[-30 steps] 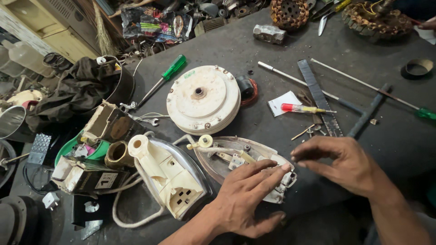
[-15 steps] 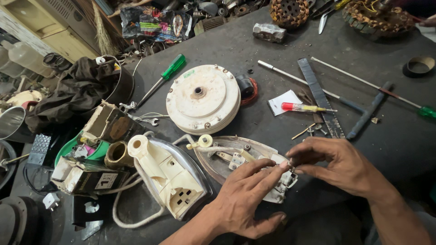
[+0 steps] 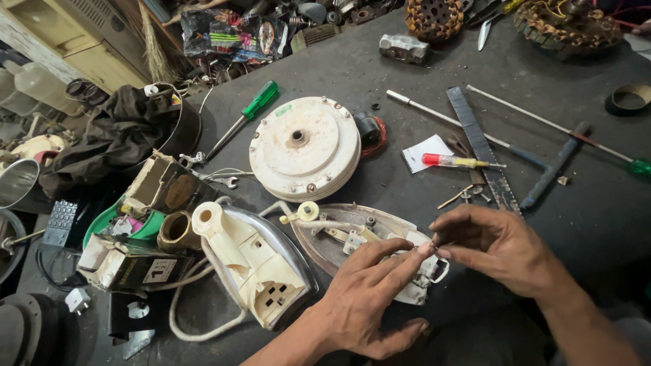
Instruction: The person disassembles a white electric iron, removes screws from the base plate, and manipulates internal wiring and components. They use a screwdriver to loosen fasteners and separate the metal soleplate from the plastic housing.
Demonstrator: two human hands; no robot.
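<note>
An opened clothes iron base lies on the dark workbench, its inner parts and wiring exposed. My left hand rests on the base's rear end, its fingers stretched toward a small terminal part. My right hand pinches a small metal part or wire end at that same rear spot, fingertips meeting those of the left hand. The iron's cream plastic cover with handle lies just left of the base, its white cord looping below.
A round white motor housing sits behind the iron. A green-handled screwdriver, a red tester screwdriver on white paper, a flat file and long rods lie around. Boxes, a brass part and black cloth crowd the left.
My right hand has moved left to the iron base's rear end and now pinches at the part beside my left fingertips. The left hand has barely shifted.
</note>
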